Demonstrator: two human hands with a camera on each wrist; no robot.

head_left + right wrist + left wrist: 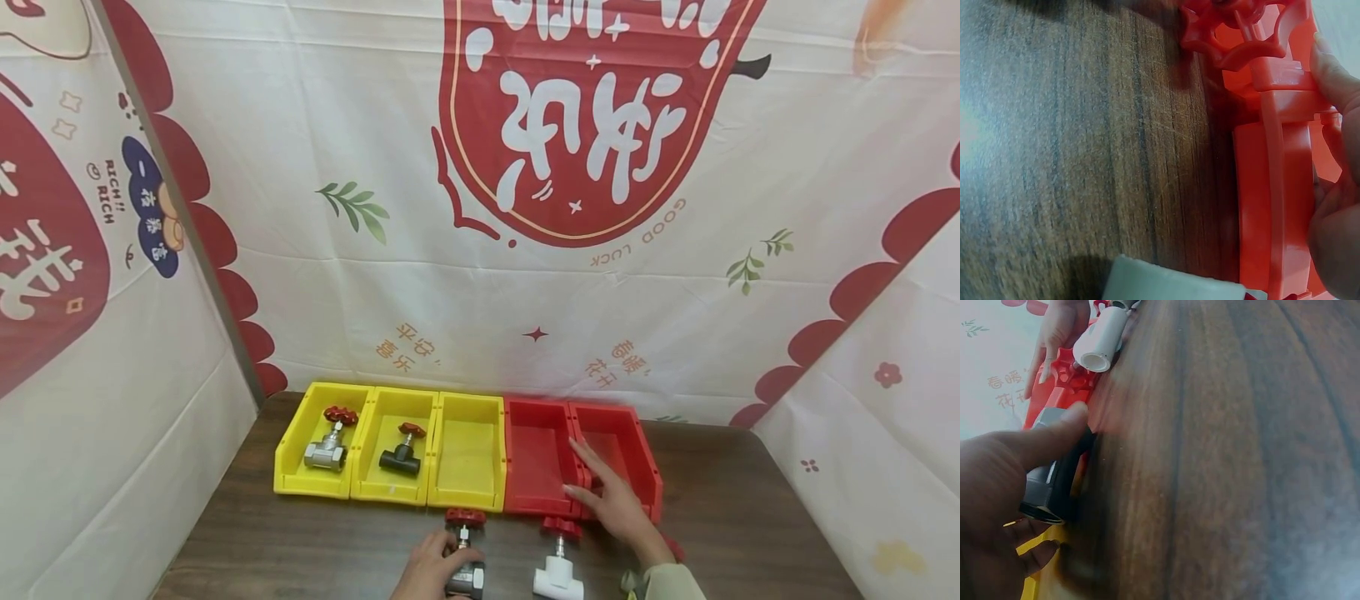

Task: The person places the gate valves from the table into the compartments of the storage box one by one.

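Note:
A dark metal valve with a red handwheel lies before the yellow bins. My left hand grips its body; the thumb crosses over it in the left wrist view, and part of the valve is hidden under it. My right hand reaches over the two red bins, fingers extended, with its thumb and fingertips at the divider between them. A white valve with a red handwheel stands on the table between my hands.
Three yellow bins and two red bins stand in a row. The leftmost holds a silver valve, the second a black valve. Another valve lies partly behind my right sleeve. Printed cloth walls border the wooden table.

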